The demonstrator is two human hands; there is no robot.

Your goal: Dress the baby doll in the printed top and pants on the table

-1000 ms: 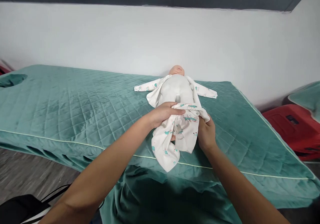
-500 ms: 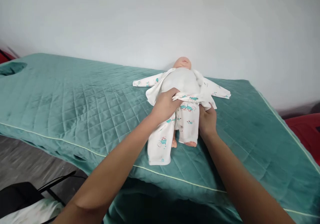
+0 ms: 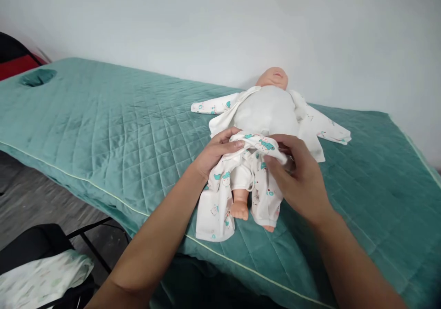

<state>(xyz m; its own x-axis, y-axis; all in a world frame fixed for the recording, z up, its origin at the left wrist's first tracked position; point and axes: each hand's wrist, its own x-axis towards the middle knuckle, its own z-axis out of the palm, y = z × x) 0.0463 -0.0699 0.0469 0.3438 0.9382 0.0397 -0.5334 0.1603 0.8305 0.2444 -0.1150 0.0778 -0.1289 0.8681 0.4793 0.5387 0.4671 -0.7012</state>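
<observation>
A baby doll point(image 3: 272, 78) lies on its back on the green quilted bed cover, its feet toward me. Its white printed jacket point(image 3: 332, 126) is spread wide, with both sleeves stretched out to the sides and a plain white layer over the torso. Bunched cloth of the white printed pants point(image 3: 215, 208) sits between my hands at the doll's hips. My left hand point(image 3: 218, 151) pinches the bunched edge, thumb on top. My right hand point(image 3: 298, 175) is closed on the other side of it. One bare foot point(image 3: 240, 209) shows between the pant legs; the other peeks from the right leg's cuff.
The bed point(image 3: 131, 129) has a face hole point(image 3: 37, 77) at its far left and stands against a pale wall point(image 3: 172, 24). A black chair point(image 3: 34, 242) with a patterned cloth point(image 3: 44, 277) on it is at lower left. Something red point(image 3: 20, 66) stands behind the bed's left end.
My hands have moved the pants' cloth down and bunched it, baring the doll's left-side foot. My right hand has come from beside the leg to over the cloth. The view has shifted closer.
</observation>
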